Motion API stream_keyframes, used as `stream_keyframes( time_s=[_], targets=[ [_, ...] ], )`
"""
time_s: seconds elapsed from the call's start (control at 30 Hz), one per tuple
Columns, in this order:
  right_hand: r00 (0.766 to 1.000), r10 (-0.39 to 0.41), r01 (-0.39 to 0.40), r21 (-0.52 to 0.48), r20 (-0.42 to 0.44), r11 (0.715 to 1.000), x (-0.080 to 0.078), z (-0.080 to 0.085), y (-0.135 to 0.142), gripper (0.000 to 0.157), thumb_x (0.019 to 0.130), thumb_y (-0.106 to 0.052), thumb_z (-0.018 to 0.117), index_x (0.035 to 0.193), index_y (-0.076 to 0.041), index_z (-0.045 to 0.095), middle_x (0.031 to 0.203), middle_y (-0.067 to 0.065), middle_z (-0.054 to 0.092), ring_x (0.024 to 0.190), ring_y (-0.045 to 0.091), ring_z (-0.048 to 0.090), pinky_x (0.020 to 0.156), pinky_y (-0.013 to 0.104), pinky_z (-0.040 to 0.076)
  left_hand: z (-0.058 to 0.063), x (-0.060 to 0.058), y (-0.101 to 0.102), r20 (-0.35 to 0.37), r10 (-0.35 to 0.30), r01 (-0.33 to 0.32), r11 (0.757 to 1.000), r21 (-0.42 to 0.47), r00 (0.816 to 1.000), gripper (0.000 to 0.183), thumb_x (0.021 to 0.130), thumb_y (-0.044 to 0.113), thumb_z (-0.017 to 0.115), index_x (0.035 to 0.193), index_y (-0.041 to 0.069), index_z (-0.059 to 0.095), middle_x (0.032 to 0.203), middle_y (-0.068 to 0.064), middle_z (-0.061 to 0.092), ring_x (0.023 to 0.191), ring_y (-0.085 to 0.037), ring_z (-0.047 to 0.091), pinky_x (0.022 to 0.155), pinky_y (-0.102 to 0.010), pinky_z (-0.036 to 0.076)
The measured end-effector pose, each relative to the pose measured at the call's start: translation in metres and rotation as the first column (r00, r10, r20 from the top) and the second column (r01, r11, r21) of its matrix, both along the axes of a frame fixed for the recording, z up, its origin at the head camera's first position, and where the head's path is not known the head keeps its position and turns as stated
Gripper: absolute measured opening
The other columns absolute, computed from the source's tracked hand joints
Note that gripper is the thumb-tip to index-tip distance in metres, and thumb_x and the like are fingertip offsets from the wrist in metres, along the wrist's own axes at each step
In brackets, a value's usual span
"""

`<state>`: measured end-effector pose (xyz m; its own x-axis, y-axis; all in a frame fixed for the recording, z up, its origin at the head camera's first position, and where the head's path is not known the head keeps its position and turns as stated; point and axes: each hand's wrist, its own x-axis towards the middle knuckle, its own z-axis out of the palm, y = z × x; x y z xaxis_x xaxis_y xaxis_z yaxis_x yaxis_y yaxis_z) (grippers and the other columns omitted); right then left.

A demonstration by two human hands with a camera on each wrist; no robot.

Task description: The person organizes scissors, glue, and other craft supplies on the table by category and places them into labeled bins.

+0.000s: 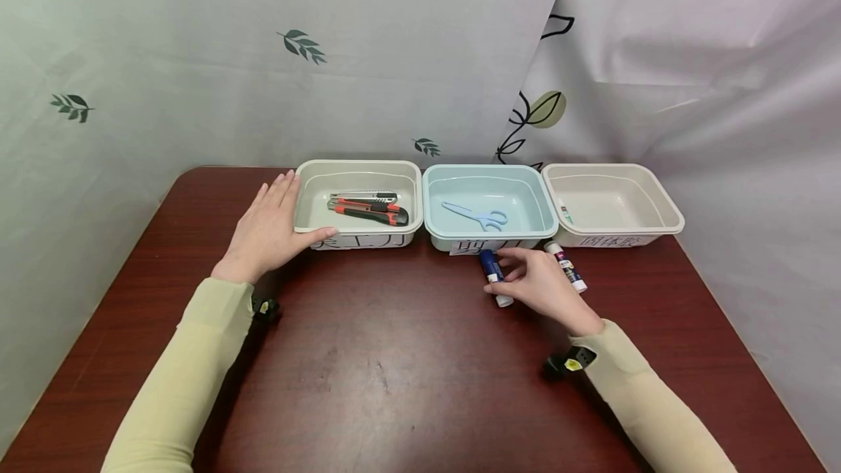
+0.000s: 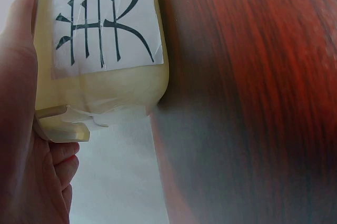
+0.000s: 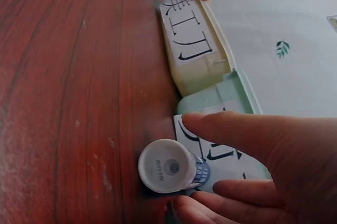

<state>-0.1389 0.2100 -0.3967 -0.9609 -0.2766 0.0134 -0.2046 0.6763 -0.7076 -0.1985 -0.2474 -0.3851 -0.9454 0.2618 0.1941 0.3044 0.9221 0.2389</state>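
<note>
Head view: from above and before the blue bin (image 1: 489, 185), farthest off, facing forward and down; left wrist: close up, turned sideways, on the cream bin (image 2: 105, 89) left of it; right wrist: low before the blue bin, facing leftward; all three share the cream bin's label (image 2: 116, 26)

The left rectangular plastic bin (image 1: 314, 203) is cream, its white paper label (image 2: 105, 29) lettered in black; the middle rectangular plastic bin (image 1: 528, 203) is light blue, like the plastic scissors (image 1: 485, 218); the right rectangular plastic bin (image 1: 611, 199) is beige. The slim utility knives (image 1: 369, 214) show red and black. The cylindrical glue sticks (image 1: 489, 265) combine dark blue and white. The wood-grained table (image 1: 381, 356) is reddish brown; the pale-grey cloth backdrop (image 1: 197, 57) bears green leaf sprigs.
</note>
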Motion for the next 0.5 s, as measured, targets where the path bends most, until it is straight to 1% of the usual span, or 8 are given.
stream_keyframes(
  time_s=[0.07, 0.23, 0.4, 0.5],
  targets=[
    [1.0, -0.007, 0.007, 0.019, -0.007, 1.0, -0.0014, -0.0013, -0.001, 0.067, 0.075, -0.027, 0.093, 0.129, 0.002, 0.066, 0.09, 0.005, 0.075, 0.076, 0.014, 0.072, 0.063, 0.029, 0.058, -0.0002, -0.0001, -0.0002, -0.003, -0.001, 0.001, 1.0, 0.0, 1.0, 0.118, 0.086, 0.077, 0.059, 0.159, -0.007, 0.018, 0.165, -0.025, 0.018, 0.153, -0.036, 0.014, 0.125, -0.046, 0.005],
    [0.999, -0.021, 0.023, 0.06, -0.038, 0.998, -0.0047, -0.0038, -0.0034, 0.064, 0.073, -0.026, 0.093, 0.127, 0.0, 0.069, 0.097, 0.007, 0.074, 0.073, 0.014, 0.071, 0.063, 0.029, 0.057, -0.0001, -0.0001, -0.0003, 0.001, -0.001, 0.001, 1.0, -0.003, 1.0, 0.118, 0.086, 0.077, 0.059, 0.159, -0.007, 0.018, 0.165, -0.025, 0.017, 0.153, -0.037, 0.014, 0.125, -0.045, 0.004],
    [0.998, -0.024, 0.027, 0.064, -0.055, 0.998, -0.0068, -0.0064, -0.0045, 0.062, 0.073, -0.023, 0.093, 0.125, 0.002, 0.07, 0.096, 0.009, 0.074, 0.07, 0.014, 0.07, 0.06, 0.028, 0.056, 0.0005, 0.0001, -0.0002, 0.006, 0.0, 0.0, 1.0, -0.005, 1.0, 0.119, 0.086, 0.077, 0.058, 0.159, -0.007, 0.017, 0.165, -0.024, 0.017, 0.153, -0.036, 0.013, 0.125, -0.044, 0.003],
    [0.998, -0.018, 0.022, 0.063, -0.059, 0.998, -0.0077, -0.0082, -0.0051, 0.061, 0.073, -0.021, 0.092, 0.125, 0.003, 0.069, 0.095, 0.008, 0.074, 0.07, 0.014, 0.07, 0.061, 0.028, 0.056, 0.0006, 0.0001, -0.0004, 0.006, 0.0, 0.0, 1.0, -0.005, 1.0, 0.119, 0.087, 0.077, 0.058, 0.159, -0.007, 0.017, 0.165, -0.025, 0.017, 0.153, -0.037, 0.013, 0.125, -0.044, 0.003]
  ],
)
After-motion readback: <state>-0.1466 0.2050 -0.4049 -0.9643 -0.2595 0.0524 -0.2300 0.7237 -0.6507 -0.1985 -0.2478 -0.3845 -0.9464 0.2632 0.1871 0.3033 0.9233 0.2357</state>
